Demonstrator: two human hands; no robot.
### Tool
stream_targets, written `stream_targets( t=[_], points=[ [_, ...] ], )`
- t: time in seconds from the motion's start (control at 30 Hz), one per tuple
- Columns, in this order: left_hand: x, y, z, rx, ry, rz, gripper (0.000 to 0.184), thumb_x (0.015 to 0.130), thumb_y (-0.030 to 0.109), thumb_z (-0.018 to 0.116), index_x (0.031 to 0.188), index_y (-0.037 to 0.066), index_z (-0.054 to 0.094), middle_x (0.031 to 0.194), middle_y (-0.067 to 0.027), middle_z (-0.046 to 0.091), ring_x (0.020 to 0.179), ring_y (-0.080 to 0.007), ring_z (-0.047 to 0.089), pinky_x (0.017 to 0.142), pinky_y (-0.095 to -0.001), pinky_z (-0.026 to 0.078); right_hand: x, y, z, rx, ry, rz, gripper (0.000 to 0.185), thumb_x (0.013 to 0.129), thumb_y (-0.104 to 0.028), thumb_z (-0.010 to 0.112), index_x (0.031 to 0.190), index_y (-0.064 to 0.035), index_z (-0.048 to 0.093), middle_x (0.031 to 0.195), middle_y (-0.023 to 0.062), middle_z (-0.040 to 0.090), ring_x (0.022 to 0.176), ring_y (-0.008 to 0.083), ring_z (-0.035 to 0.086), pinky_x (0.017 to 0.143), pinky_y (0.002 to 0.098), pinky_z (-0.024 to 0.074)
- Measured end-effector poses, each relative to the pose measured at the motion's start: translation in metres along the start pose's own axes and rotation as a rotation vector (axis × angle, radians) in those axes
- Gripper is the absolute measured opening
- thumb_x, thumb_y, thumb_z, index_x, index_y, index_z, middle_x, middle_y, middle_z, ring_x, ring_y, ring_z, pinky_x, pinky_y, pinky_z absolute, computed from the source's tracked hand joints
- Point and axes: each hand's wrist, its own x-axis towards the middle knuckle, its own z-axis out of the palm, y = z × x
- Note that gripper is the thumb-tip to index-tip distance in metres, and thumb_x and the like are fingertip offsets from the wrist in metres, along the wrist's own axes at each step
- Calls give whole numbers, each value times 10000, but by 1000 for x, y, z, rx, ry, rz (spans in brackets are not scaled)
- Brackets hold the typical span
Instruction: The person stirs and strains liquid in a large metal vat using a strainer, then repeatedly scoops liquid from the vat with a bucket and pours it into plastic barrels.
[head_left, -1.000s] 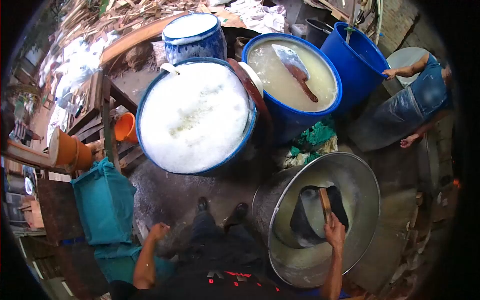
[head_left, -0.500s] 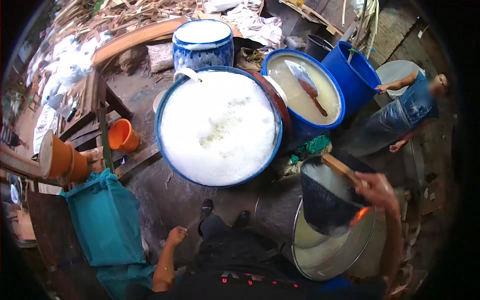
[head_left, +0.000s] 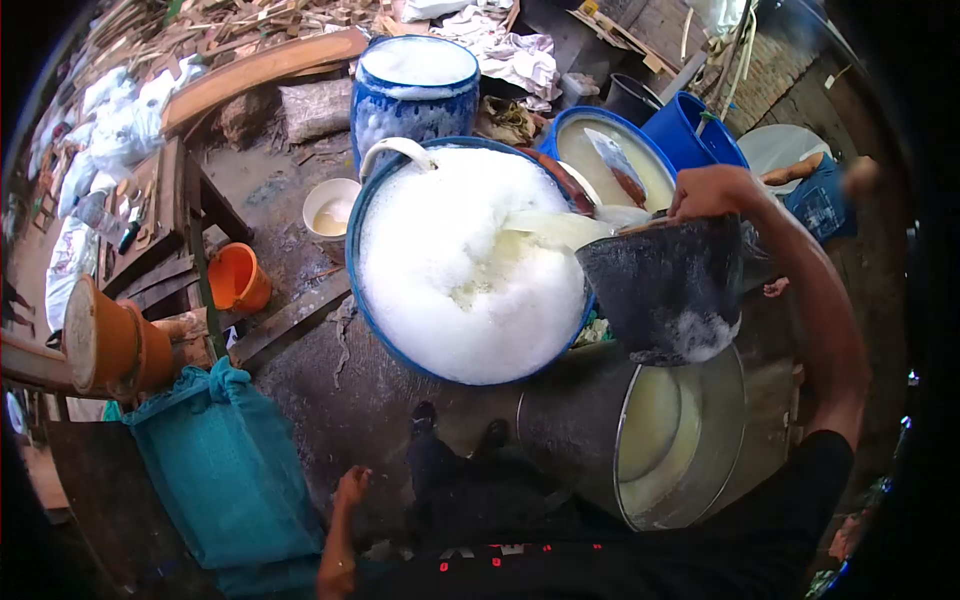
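My right hand [head_left: 712, 192] grips the top of a black bucket [head_left: 665, 290], tipped toward the left. Cloudy pale liquid [head_left: 560, 228] streams from its lip into a large blue-rimmed drum [head_left: 352, 262] full of white foam [head_left: 430, 290]. The stream lands near the middle, where the foam is broken and bubbly. My left hand [head_left: 352, 487] hangs low at my side, fingers curled, with nothing visible in it. Below the bucket stands a wide metal vat [head_left: 735, 440] with cloudy liquid inside.
Behind stand a foam-topped blue barrel [head_left: 415, 115] and a blue drum of liquid [head_left: 665, 160] with a scoop-like tool in it. Beyond the bucket is another person [head_left: 822, 205]. At left are a teal sack [head_left: 230, 470], an orange bucket [head_left: 240, 278] and a wooden bench [head_left: 160, 215].
My right hand has raised the black bucket from over the metal vat up and left to the foamy drum. The bucket has tipped and liquid now pours out. My left hand has dropped slightly.
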Motion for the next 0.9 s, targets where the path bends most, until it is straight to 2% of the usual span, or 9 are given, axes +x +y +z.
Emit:
stream_targets(
  t=[0.07, 0.17, 0.23, 0.37, 0.5, 0.67, 0.8, 0.87, 0.9],
  points=[
    [-8, 8, 2, -65, 111, -89, 338, 943, 357, 619, 1043, 45, 699, 998, -197, 723, 988, -380, 689, 840, -449, 528, 20, -8, -22, -160, -41, -2, 400, 798, -341, 712, 1084, -62, 743, 981, 127, 762, 846, 238, 720, 732, 373, 530],
    [-12, 9, 2, 22, 116, -76, 337, 946, 343, 615, 1041, 30, 695, 996, -206, 721, 984, -386, 690, 845, -439, 528, 18, -55, -56, -381, -39, 97, 425, 769, -379, 725, 1046, -57, 748, 957, 150, 754, 813, 279, 719, 705, 400, 529],
    [-10, -4, 8, -20, 103, -52, 341, 946, 339, 612, 1040, 21, 694, 996, -209, 720, 986, -389, 689, 849, -440, 527, 22, -67, -69, -379, -52, 129, 441, 746, -390, 722, 1021, -46, 748, 938, 174, 743, 801, 316, 717, 698, 428, 525],
    [-10, -18, 20, -62, 88, -56, 354, 955, 330, 604, 1045, -1, 689, 1008, -218, 718, 998, -390, 688, 859, -438, 525, 33, -83, -82, -485, -102, 154, 459, 732, -371, 710, 1022, -17, 741, 973, 188, 739, 882, 342, 716, 748, 440, 535],
    [-11, 22, 0, -104, 87, -63, 342, 968, 316, 594, 1048, -2, 688, 1002, -219, 718, 994, -393, 688, 857, -441, 525, 13, -119, -93, -569, -98, 249, 507, 701, -393, 723, 1047, -23, 742, 1060, 189, 729, 973, 350, 706, 812, 427, 551],
    [4, 36, -17, -199, 106, -25, 343, 980, 311, 586, 1061, -10, 677, 983, -196, 716, 935, -337, 698, 833, -416, 526, 15, -117, -87, -596, -57, 223, 519, 693, -392, 724, 1076, -42, 741, 1091, 179, 723, 1001, 354, 698, 840, 424, 559],
    [13, 71, -45, -133, 147, 20, 292, 983, 257, 587, 1070, -9, 669, 965, -178, 714, 901, -308, 694, 824, -393, 524, 1, -104, -83, -625, -45, 244, 505, 674, -386, 734, 1069, -70, 752, 1056, 166, 732, 994, 348, 702, 814, 424, 567],
    [24, 73, -56, -195, 301, 173, 217, 980, 175, 587, 1071, -5, 669, 973, -173, 707, 902, -304, 687, 826, -375, 519, -18, -96, -78, -584, 24, 272, 472, 674, -370, 732, 1055, -92, 760, 1035, 158, 737, 971, 342, 706, 799, 424, 568],
    [27, 90, -68, -186, 302, 179, 217, 980, 175, 587, 1071, -5, 669, 973, -173, 707, 902, -304, 687, 826, -375, 519, -29, -93, -75, -556, 91, 295, 441, 673, -353, 729, 1040, -113, 769, 1013, 151, 742, 947, 335, 711, 785, 424, 569]
  ],
)
